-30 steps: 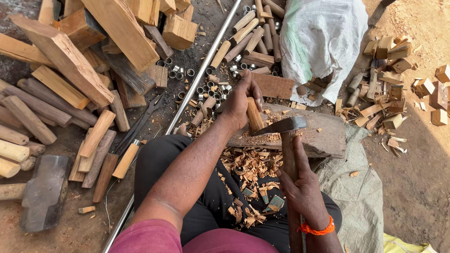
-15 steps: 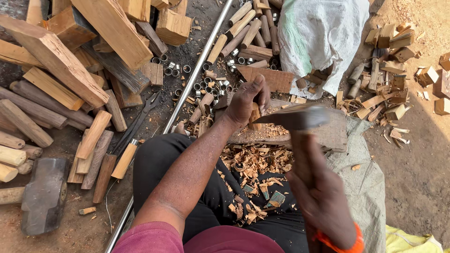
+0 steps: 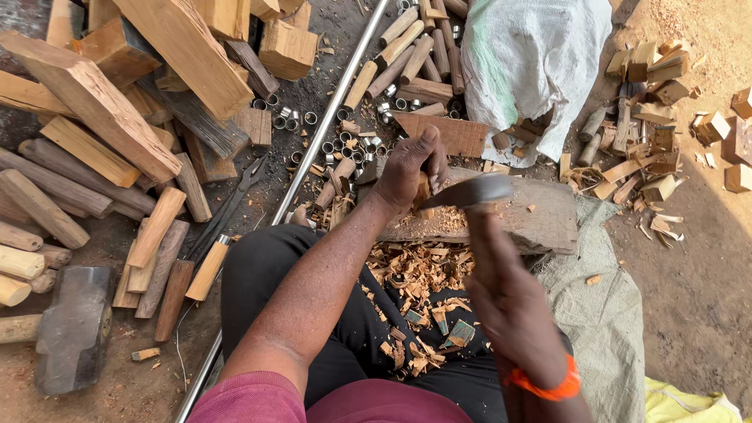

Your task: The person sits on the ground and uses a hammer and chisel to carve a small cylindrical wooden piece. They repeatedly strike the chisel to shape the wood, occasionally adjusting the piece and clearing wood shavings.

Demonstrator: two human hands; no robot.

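Wood peg (image 3: 424,190) sits clenched in our left hand (image 3: 407,168) on the chopping block (image 3: 540,215), shavings crowding its near edge. Our right hand (image 3: 505,294) grips the blurred hatchet (image 3: 470,190); its handle is hidden.

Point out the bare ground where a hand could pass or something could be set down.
Bare earth lies right of the grey sack, below the scattered offcuts. A smaller patch sits beside the hammer head, left of the metal rod. Crowded: the log pile, rings, and chopping block under both hands.

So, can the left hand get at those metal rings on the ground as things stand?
Probably not right now: the left hand is gripping a wood piece on the chopping block, though the metal rings lie unobstructed beside it.
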